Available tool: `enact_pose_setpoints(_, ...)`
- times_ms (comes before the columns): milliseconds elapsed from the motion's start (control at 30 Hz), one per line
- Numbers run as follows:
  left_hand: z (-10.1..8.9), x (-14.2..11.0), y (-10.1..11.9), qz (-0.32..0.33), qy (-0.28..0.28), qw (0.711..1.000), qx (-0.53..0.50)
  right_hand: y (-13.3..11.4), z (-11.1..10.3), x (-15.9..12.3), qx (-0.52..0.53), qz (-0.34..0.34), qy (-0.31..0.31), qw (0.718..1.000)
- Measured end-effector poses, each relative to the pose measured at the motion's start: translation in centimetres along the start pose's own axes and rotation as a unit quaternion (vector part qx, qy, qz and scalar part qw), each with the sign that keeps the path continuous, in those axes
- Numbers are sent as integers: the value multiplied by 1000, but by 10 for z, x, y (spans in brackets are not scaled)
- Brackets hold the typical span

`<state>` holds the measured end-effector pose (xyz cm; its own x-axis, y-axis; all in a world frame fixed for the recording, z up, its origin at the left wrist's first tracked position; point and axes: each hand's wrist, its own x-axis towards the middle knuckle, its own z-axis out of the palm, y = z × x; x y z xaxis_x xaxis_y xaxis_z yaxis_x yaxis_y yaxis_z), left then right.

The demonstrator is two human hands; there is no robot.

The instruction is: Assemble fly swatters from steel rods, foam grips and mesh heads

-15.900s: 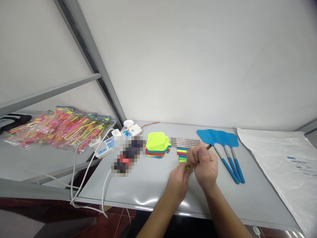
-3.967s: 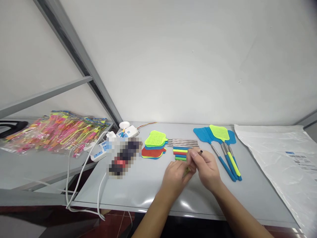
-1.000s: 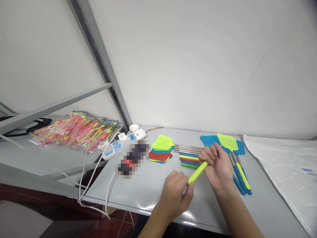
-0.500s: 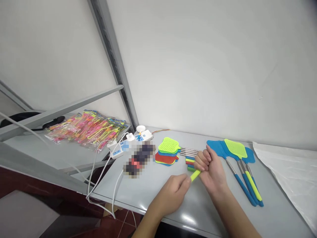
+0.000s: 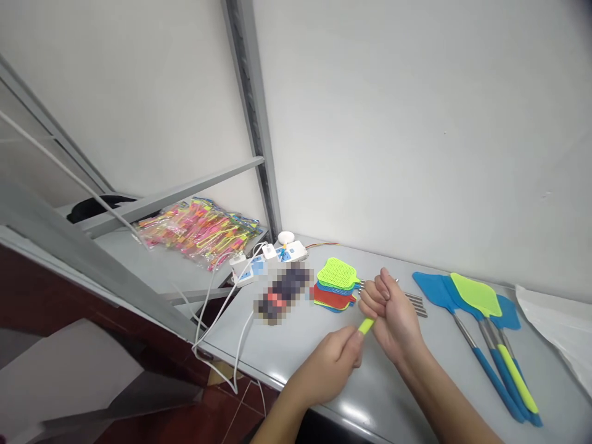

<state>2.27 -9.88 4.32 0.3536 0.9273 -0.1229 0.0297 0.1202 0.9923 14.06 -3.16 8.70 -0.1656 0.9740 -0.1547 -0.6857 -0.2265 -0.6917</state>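
Note:
My right hand [image 5: 393, 311] is closed in a fist round a metal rod with a yellow-green foam grip [image 5: 365, 325]. My left hand [image 5: 335, 362] pinches the lower end of that grip. Just behind the hands lies a stack of mesh swatter heads [image 5: 337, 282], yellow-green on top with blue and red below. Bare metal rods [image 5: 415, 302] lie beside the stack, partly hidden by my right hand. To the right lie finished fly swatters [image 5: 481, 320], blue ones and one yellow-green.
A grey table [image 5: 296, 351] carries a blurred dark object [image 5: 283, 293] and white power strips [image 5: 268, 260] with cables hanging off the front edge. A pile of bright packaged toys [image 5: 198, 225] sits on a shelf at left. A white plastic sheet [image 5: 562, 320] lies far right.
The view has swung left, so everything sits further right. My right hand has slid down over the yellow-green grip, so less of it shows between the hands.

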Motion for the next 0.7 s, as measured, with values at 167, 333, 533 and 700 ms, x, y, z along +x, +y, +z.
enact_pose_setpoints(167,-12,3,-9,-60,-68,972,-216,24,5,2,-197,-4,-63,978)
enact_pose_setpoints(333,-27,0,-11,-84,-70,929,-353,23,-7,38,-601,-192,-69,773)
enact_pose_setpoints(533,-32,11,-23,-44,10,884,-464,31,-35,99,-796,-205,-125,556)
enact_pose_setpoints(700,-21,23,-32,-34,87,879,-467,44,-45,99,-833,-179,-199,485)
